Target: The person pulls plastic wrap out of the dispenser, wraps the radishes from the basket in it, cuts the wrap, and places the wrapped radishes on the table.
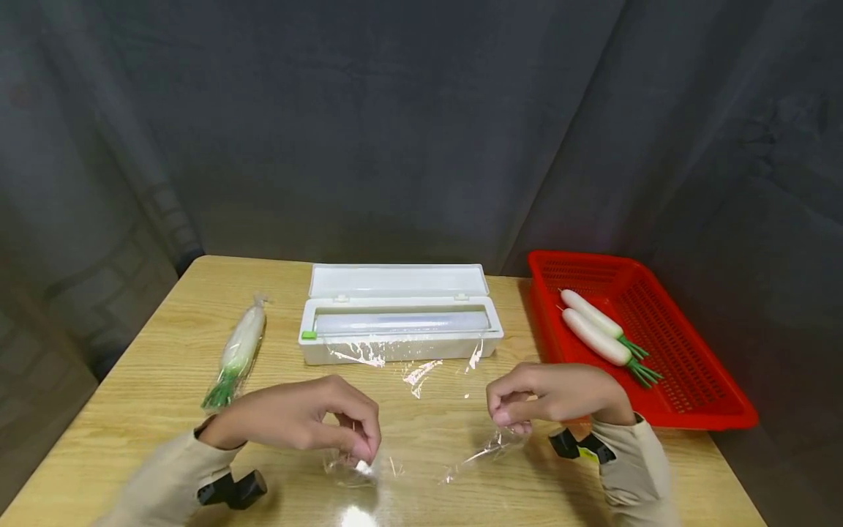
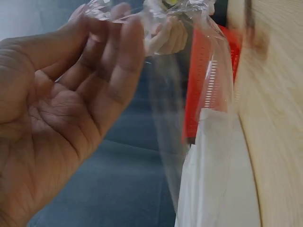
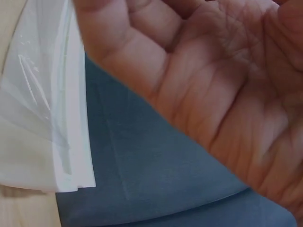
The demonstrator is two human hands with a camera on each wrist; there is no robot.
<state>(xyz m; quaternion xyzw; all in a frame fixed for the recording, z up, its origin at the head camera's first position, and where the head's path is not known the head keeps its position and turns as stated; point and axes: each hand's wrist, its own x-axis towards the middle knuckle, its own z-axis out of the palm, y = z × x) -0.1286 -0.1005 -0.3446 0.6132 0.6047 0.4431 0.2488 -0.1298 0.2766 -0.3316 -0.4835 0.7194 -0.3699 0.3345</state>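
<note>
Clear plastic wrap stretches from the roll in a white dispenser box toward both hands. My left hand pinches one corner of the film between thumb and fingers, and my right hand pinches the other corner. In the left wrist view the film runs from the fingertips down toward the box. The right wrist view shows the film over the box's front; the right fingertips are out of that frame. The box lid stands open at the back.
A wrapped leek-like vegetable with a white stalk and green end lies on the table at left. At right, a red plastic basket holds two white radishes with green stems. A dark curtain hangs behind.
</note>
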